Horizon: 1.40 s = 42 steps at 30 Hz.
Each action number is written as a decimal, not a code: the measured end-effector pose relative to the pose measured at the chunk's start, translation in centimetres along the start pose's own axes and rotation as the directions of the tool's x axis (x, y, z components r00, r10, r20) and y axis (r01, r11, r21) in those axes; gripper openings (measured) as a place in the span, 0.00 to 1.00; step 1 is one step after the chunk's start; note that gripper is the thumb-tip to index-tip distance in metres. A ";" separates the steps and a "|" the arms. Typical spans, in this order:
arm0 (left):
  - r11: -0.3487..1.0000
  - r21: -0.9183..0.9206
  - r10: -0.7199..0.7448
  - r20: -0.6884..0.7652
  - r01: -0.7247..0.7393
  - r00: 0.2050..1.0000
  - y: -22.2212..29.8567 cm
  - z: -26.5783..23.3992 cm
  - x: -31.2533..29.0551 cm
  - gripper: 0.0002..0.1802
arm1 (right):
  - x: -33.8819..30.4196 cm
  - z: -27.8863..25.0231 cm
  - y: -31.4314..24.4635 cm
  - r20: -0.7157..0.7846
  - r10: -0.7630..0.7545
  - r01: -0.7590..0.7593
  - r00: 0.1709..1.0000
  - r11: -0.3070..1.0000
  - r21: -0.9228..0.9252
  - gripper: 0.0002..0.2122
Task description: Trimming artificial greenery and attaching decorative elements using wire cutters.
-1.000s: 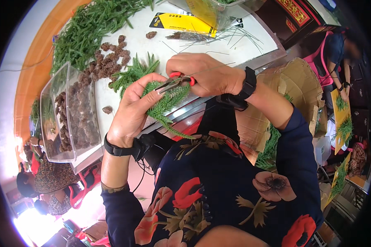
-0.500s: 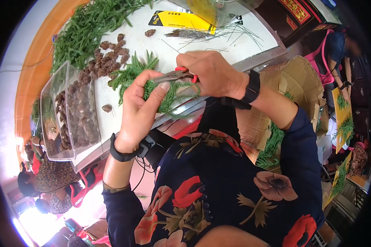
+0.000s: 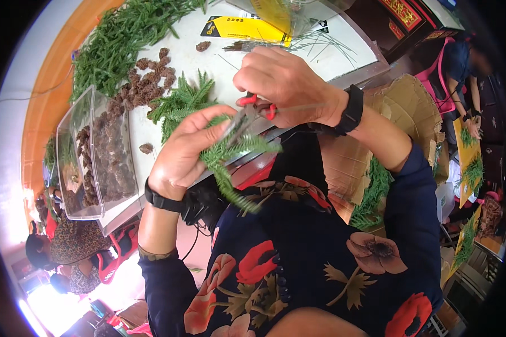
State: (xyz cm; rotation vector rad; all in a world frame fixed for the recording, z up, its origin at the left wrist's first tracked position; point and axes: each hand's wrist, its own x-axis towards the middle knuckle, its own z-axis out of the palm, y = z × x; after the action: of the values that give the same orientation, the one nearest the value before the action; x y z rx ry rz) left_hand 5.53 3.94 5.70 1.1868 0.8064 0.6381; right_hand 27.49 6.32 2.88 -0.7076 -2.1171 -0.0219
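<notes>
Head view: left hand pinches a green sprig, right hand grips red-handled pliers.

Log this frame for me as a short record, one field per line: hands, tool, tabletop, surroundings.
Left hand: pinching a green sprig
Right hand: closed around red-handled pliers
Pliers' metal end: close to the left thumb, over the sprig
White table: loose pine cones, heaped greenery, thin wires, yellow card
Clear bin: at left, pine cones inside
Right side: torn cardboard; beyond it, another person's hands by a yellow board
</notes>
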 end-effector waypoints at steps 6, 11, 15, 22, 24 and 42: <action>0.985 -0.171 0.005 -0.010 -0.006 1.000 -0.1 0.7 -0.6 0.07 | -0.4 0.0 -0.3 0.038 0.003 -0.004 0.999 1.000 0.007 0.09; 0.675 0.697 0.439 -0.117 -0.241 0.891 -0.4 1.7 -0.1 0.09 | -2.3 1.0 -1.8 0.166 0.273 -0.295 0.948 0.947 0.126 0.07; 0.203 0.938 0.689 0.069 -0.283 0.722 -0.9 1.9 0.7 0.11 | -2.2 1.0 -3.0 0.405 0.520 -0.645 0.752 0.707 0.290 0.06; -0.338 0.926 0.693 0.367 -0.169 0.620 -1.0 1.9 1.1 0.15 | -2.5 1.3 -2.1 0.290 0.568 -0.591 0.770 0.807 -0.012 0.12; -0.307 0.940 0.714 0.330 -0.147 0.617 -1.3 1.5 1.1 0.14 | -2.8 1.2 -0.2 0.264 0.623 -0.636 0.736 0.770 -0.044 0.14; 0.734 0.678 0.418 -0.409 -0.036 0.811 -0.4 -8.6 2.5 0.11 | -4.1 -4.6 7.0 0.632 0.767 -0.991 0.114 0.128 0.023 0.17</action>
State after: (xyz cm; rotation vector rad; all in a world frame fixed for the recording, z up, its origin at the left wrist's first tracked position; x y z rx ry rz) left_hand -0.14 10.52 3.41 1.8043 1.4543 0.9804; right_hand 36.22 8.95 0.99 -1.7884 -1.5257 1.5053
